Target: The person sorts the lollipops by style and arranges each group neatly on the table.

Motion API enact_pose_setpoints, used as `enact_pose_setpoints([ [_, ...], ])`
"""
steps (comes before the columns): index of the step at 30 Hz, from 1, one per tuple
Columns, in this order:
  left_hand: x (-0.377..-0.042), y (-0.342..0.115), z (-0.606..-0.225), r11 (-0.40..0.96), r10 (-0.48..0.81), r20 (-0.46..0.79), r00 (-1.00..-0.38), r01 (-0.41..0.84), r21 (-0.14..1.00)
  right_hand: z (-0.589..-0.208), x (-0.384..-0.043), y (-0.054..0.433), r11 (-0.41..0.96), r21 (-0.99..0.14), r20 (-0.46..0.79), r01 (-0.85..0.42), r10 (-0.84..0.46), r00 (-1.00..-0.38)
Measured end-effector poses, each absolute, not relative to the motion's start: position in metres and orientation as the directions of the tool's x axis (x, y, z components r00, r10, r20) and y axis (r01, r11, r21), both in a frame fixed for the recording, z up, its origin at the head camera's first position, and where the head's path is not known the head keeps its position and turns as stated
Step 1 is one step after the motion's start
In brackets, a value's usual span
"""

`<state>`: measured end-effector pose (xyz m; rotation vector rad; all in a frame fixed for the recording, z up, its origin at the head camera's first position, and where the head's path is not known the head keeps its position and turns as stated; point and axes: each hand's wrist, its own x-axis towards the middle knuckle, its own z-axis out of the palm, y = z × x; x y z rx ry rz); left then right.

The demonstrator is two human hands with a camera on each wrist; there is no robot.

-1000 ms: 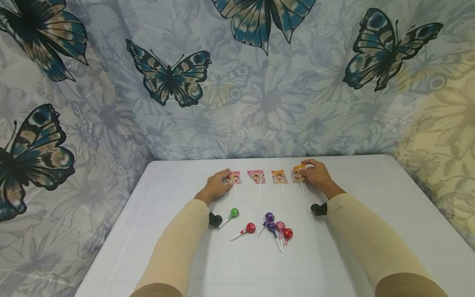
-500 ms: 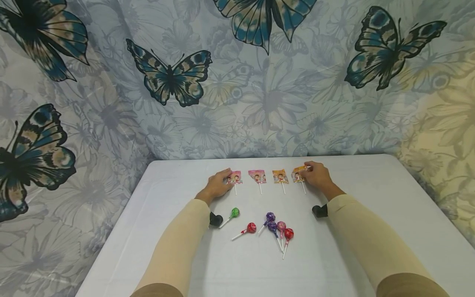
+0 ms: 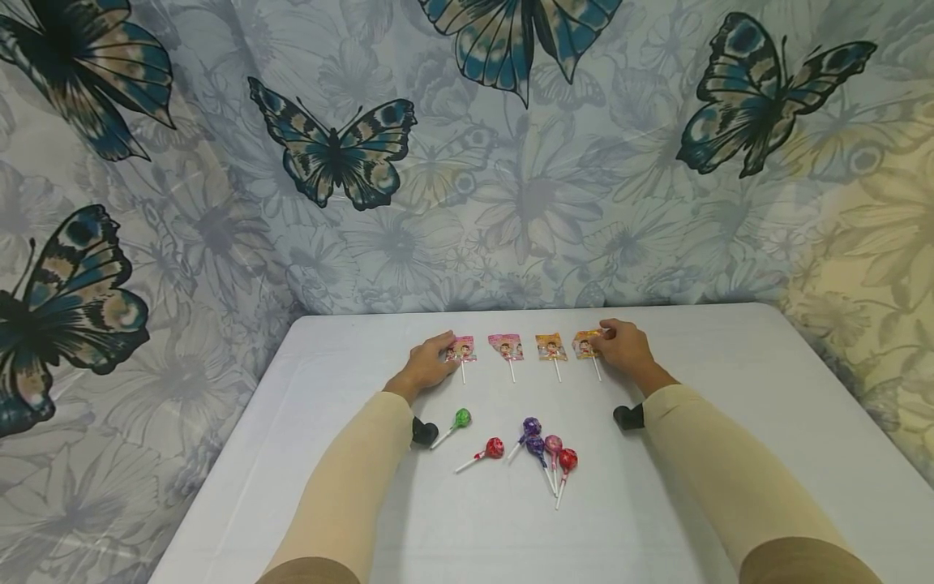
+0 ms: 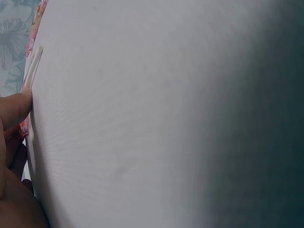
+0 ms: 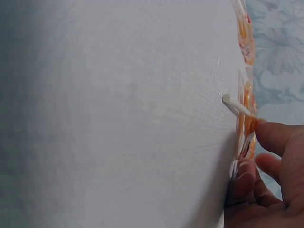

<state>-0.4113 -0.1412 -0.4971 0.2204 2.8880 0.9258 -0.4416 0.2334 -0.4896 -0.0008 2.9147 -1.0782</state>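
Note:
Four flat-wrapped lollipops would be a row; several lie along the far part of the white table. At its left end my left hand (image 3: 429, 362) pinches the edge of a pink-wrapped lollipop (image 3: 463, 349); the left wrist view shows the thumb (image 4: 16, 108) against the wrapper. My right hand (image 3: 624, 349) pinches the orange-wrapped lollipop (image 3: 584, 345) at the right end, its white stick (image 5: 236, 105) pointing toward me. Between them lie another pink-wrapped lollipop (image 3: 507, 347) and another orange-wrapped lollipop (image 3: 550, 347). Some fingertips are hidden.
Nearer me on the white table (image 3: 328, 487) lie a green lollipop (image 3: 463, 418), a red lollipop (image 3: 494, 448) and a cluster with purple lollipops (image 3: 535, 444), a pink lollipop (image 3: 553, 444) and another red lollipop (image 3: 567, 460). A butterfly-patterned backdrop (image 3: 467, 243) stands behind.
My right hand has shifted the orange-wrapped lollipop very slightly, and its wrapper's top edge sits a little lower. My left hand keeps its place at the pink-wrapped lollipop.

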Motion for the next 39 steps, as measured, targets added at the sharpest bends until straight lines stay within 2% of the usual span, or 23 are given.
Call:
enact_pose_setpoints([
  [18, -0.410, -0.141, -0.499, 0.792, 0.170, -0.061, -0.984, 0.099, 0.602, -0.492, -0.439, 0.239, 0.739, -0.672, -0.060, 0.045, 0.006, -0.998],
  [30, -0.410, -0.142, -0.498, 0.769, 0.158, -0.048, -0.986, 0.092, 0.632, -0.487, -0.434, 0.246, 0.677, -0.734, 0.033, -0.045, -0.030, -0.999],
  [39, -0.413, -0.147, -0.499, 0.766, 0.163, -0.043, -0.986, 0.099, 0.635, -0.481, -0.428, 0.249, 0.654, -0.756, 0.033, -0.031, -0.010, -0.999],
])
